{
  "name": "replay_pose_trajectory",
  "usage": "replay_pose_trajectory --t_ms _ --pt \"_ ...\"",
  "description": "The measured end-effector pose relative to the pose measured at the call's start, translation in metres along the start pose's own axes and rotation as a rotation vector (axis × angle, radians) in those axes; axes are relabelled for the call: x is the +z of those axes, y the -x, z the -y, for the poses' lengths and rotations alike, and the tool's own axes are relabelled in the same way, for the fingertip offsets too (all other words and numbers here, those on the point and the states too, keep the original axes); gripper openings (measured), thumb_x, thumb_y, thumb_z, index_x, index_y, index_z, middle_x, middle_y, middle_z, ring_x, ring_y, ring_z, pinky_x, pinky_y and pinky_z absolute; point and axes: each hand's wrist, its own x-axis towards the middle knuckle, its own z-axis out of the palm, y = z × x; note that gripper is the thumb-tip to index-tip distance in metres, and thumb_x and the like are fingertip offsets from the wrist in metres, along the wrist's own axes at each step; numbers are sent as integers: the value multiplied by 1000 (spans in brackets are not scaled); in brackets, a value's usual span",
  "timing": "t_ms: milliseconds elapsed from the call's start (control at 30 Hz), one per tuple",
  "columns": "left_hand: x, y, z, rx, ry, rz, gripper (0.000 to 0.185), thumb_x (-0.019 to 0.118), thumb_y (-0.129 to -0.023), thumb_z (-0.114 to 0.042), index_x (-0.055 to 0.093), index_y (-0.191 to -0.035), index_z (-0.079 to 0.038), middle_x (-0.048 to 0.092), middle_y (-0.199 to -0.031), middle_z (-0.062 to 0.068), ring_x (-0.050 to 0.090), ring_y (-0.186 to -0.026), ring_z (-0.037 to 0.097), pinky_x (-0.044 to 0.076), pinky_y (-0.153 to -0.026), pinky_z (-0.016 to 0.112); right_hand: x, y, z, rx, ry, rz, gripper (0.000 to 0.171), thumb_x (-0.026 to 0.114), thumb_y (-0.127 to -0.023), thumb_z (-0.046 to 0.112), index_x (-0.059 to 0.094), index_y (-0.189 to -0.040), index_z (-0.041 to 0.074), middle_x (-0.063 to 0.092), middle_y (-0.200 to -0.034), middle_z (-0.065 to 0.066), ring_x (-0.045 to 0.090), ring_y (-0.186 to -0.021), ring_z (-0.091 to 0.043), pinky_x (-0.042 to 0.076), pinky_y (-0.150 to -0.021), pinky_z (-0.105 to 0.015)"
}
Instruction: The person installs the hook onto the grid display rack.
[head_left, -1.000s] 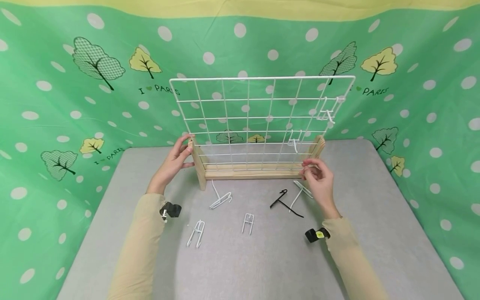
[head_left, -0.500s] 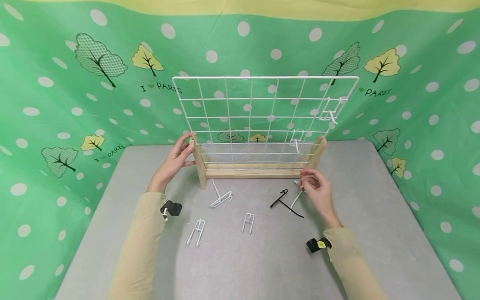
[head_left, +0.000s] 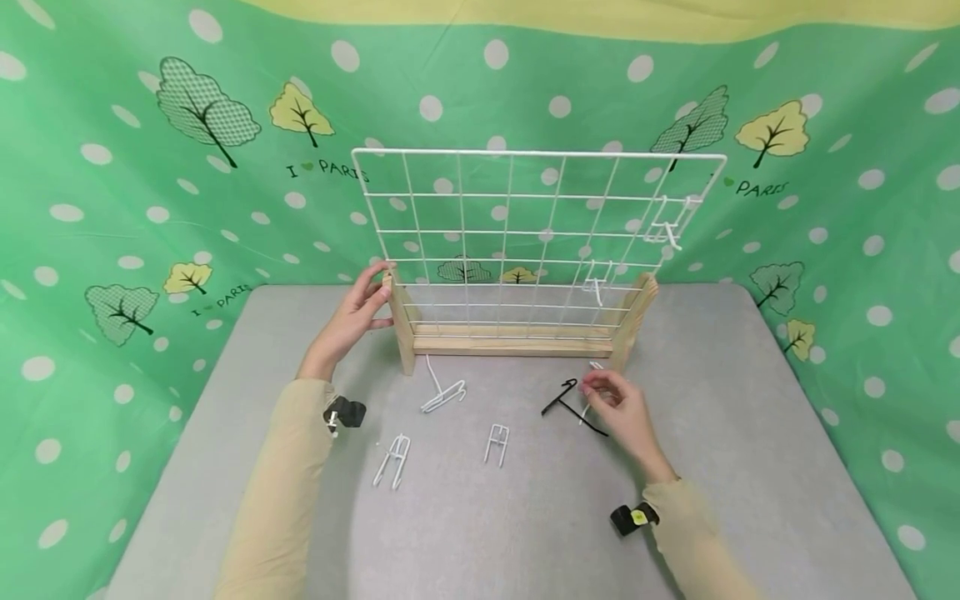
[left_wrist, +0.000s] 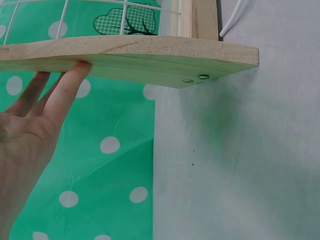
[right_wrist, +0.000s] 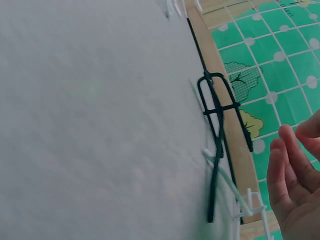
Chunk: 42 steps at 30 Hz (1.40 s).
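Observation:
A white wire grid [head_left: 525, 154] stands in a wooden stand [head_left: 510, 346] at the back of the table. My left hand [head_left: 347, 323] grips the top of the stand's left post [head_left: 403, 337]; in the left wrist view its fingertips [left_wrist: 80, 67] lie against the post's outer face. My right hand [head_left: 621, 408] holds nothing, its fingers loosely bent and fingertips close by a black hook [head_left: 558, 400] on the table. A white hook [head_left: 584, 414] beside it is partly hidden under this hand. In the right wrist view, the black hook's double-pronged frame [right_wrist: 220, 108] shows plainly.
Two white hooks hang on the grid's right side, an upper one [head_left: 664, 232] and a lower one [head_left: 596, 289]. On the grey table [head_left: 480, 533] lie white hooks at left [head_left: 444, 397], front left [head_left: 393, 462] and centre [head_left: 496, 444]. A green dotted curtain [head_left: 465, 83] surrounds the table.
My right hand has come away from the stand's lower right, toward me and slightly left, to the black hook. The left hand stays on the left post.

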Motion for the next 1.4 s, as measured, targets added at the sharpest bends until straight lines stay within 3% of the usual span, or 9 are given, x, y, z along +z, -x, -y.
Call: replay_pose_trajectory --t_ms 300,467,767,900,1100,1233,1400 --pt "0 1 1 -4 6 -1 47 42 -105 -28 29 -150 -23 27 -149 24 31 -135 40 50 -91 54 6 7 -39 18 84 17 17 63 -84 -15 63 -101 -12 66 -95 -26 64 -86 -26 51 -73 -14" --pt "1 0 0 -2 6 0 47 42 -105 -26 28 -150 -23 28 -149 22 31 -135 39 49 -91 56 11 9 -34 66 108 53 20 63 -83 -15 62 -102 -13 66 -98 -26 64 -89 -30 52 -74 -16" --pt "1 2 -1 6 21 -6 47 42 -105 -25 28 -150 -22 28 -149 23 32 -135 40 48 -91 57 16 7 12 170 139 202 23 59 -83 -17 56 -105 -19 60 -101 -35 59 -97 -48 52 -82 -20" --pt "1 2 0 -1 12 -10 48 42 -105 -27 28 -150 -22 29 -149 24 33 -133 41 48 -91 57 17 7 3 177 122 234 26 59 -84 -16 54 -109 -19 61 -104 -34 59 -99 -47 53 -83 -25" --pt "2 1 1 -15 -4 -15 49 41 -105 -28 26 -151 -24 28 -150 23 32 -135 40 47 -93 59 17 7 -24 173 122 259 29 60 -88 -9 54 -117 -14 64 -108 -28 62 -100 -37 52 -81 -21" --pt "2 1 2 -14 -2 -19 48 41 -105 -28 26 -151 -24 29 -150 22 33 -134 39 47 -92 59 18 7 -29 208 44 273 30 59 -90 -6 53 -118 -14 64 -107 -29 65 -90 -31 56 -74 -25" --pt "1 1 2 -4 -10 -11 49 40 -105 -28 25 -152 -25 28 -149 25 32 -134 42 47 -93 58 20 7 -32 345 -130 295 31 51 -95 -3 49 -123 -16 63 -105 -30 65 -76 -21 58 -63 -28"
